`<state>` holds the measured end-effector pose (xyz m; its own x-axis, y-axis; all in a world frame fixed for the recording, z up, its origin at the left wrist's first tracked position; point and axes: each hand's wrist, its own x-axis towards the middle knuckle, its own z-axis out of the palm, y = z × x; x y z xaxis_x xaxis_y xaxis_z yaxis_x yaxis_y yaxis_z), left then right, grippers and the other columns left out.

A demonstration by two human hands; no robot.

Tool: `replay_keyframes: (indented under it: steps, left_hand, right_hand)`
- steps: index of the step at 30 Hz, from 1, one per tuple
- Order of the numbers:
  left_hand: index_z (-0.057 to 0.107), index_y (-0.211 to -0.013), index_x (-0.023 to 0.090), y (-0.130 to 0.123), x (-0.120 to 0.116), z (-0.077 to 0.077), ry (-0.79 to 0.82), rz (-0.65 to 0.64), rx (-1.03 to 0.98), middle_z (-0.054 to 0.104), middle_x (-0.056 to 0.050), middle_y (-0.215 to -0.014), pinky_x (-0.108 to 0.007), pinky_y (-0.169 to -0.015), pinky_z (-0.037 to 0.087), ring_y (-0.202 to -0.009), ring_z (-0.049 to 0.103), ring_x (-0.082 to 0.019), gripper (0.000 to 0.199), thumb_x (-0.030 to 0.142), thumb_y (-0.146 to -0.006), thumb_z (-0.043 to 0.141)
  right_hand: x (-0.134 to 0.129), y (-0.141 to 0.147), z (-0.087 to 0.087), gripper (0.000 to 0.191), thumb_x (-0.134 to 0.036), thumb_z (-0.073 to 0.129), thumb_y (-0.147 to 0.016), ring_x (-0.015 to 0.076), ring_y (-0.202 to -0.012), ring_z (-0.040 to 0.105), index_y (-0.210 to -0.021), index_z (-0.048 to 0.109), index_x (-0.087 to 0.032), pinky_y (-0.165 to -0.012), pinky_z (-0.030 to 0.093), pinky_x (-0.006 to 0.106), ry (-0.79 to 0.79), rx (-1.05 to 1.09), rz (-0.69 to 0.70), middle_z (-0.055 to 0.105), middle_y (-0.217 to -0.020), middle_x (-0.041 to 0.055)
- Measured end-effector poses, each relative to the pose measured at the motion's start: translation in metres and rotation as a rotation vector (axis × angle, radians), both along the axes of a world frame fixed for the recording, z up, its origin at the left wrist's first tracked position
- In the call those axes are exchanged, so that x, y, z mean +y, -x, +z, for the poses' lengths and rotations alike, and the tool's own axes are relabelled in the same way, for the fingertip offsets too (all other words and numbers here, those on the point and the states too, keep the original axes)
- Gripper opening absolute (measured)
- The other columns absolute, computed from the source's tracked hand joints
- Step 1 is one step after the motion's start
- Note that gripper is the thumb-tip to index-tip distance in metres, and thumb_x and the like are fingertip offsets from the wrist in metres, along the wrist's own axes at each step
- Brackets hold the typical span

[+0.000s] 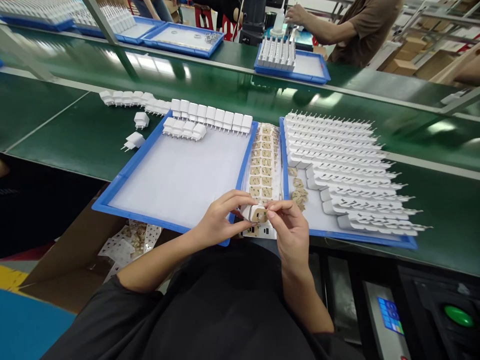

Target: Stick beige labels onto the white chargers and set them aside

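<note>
My left hand (219, 218) grips a white charger (247, 212) between thumb and fingers, above the near end of the sticker sheets. The charger's end face carries a tan sticker (258, 214). My right hand (287, 222) pinches the sticker's right edge between thumb and index finger. Beneath and beyond the hands lie sheets of tan stickers (266, 162). To the left, a blue-rimmed tray (127, 172) has white chargers (206, 116) along its far edge. On the right, another blue-rimmed tray (356, 239) holds many rows of chargers (337, 155) with pins up, beside crumpled tan scraps (299, 194).
More chargers (127, 98) lie on the green table (56, 120) at the left. A cardboard box (67, 265) with waste sheets stands below the edge. Across the belt (225, 80), a person (348, 35) works by a tray (313, 67). A green button (459, 316) is lower right.
</note>
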<state>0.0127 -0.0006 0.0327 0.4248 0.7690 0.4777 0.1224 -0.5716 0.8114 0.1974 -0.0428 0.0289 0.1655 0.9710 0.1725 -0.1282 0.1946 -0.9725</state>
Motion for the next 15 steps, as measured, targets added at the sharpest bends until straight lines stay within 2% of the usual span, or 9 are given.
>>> replay_keyframes:
  steps: [15]
  left_hand:
    - [0.066,-0.115,0.021,-0.0006,-0.0026,0.0012,-0.027,0.039,0.029,0.068,-0.008,-0.111,-0.022,-0.07,0.063,-0.1,0.067,-0.017,0.029,0.019,-0.087,0.074]
  right_hand:
    - [-0.0024,0.0065,0.0006,0.006,-0.023,0.071,-0.09,0.0171,-0.096,0.065,-0.094,0.067,-0.025,-0.089,0.053,0.032,-0.041,-0.133,-0.05,0.066,-0.094,0.0013]
